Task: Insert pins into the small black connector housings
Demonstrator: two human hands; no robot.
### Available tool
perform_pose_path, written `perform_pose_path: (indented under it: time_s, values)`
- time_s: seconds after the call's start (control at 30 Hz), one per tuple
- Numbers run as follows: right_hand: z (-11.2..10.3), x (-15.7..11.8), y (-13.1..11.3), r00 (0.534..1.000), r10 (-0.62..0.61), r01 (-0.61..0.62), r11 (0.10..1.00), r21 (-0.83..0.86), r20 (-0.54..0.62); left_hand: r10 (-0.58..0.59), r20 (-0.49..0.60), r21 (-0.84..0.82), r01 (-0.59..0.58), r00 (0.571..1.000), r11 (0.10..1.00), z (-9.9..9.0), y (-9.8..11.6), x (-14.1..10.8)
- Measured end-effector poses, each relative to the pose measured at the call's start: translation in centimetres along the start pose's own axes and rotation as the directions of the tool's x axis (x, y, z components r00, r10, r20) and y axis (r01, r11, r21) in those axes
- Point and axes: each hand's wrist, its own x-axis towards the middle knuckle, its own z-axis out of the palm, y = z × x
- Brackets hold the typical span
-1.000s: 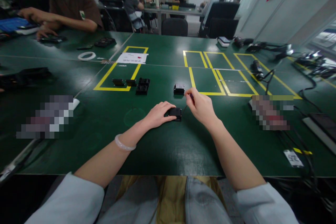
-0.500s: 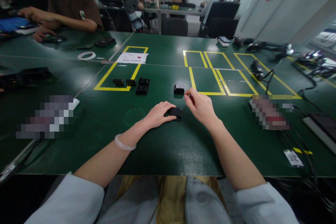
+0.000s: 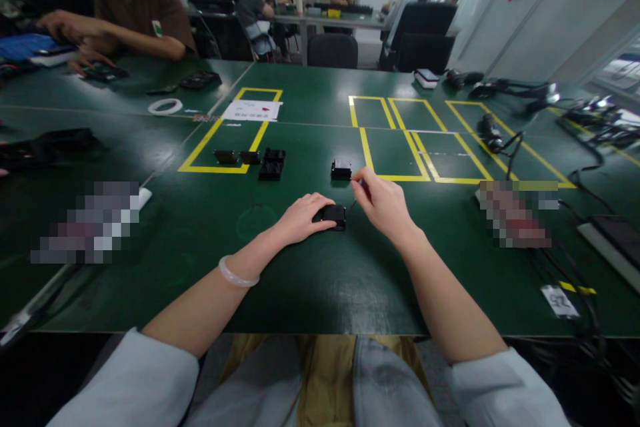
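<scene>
My left hand is closed on a small black box-shaped part, thumb on the near side and fingers on the far side, holding it down on the table. Just right of it, my right hand pinches a thin dark rod-like tool. The tool slants down toward the part's right side; whether its tip touches cannot be made out. Beyond both hands stands a similar black part with a pale top. Farther left are a black tray-like piece and two thin black upright pieces.
Yellow tape outlines mark the green table. A printed sheet and a white tape ring lie far left. Blurred-out devices with cables flank me on both sides. A co-worker's hands handle something at the far left.
My hands and the black part stay in nearly the same place. At the back table, a person has raised a hand. The co-worker's hands at far left have shifted slightly.
</scene>
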Motion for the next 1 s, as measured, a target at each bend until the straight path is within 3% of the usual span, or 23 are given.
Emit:
perform_pose_path:
  time_s: [1.0]
  values:
    - [0.01, -0.2, -0.15, 1.0, 0.006, -0.006, 1.0, -0.013, -0.019, 0.008, 0.008, -0.005, -0.008, 1.0, 1.0, -0.01, 0.01, -0.01]
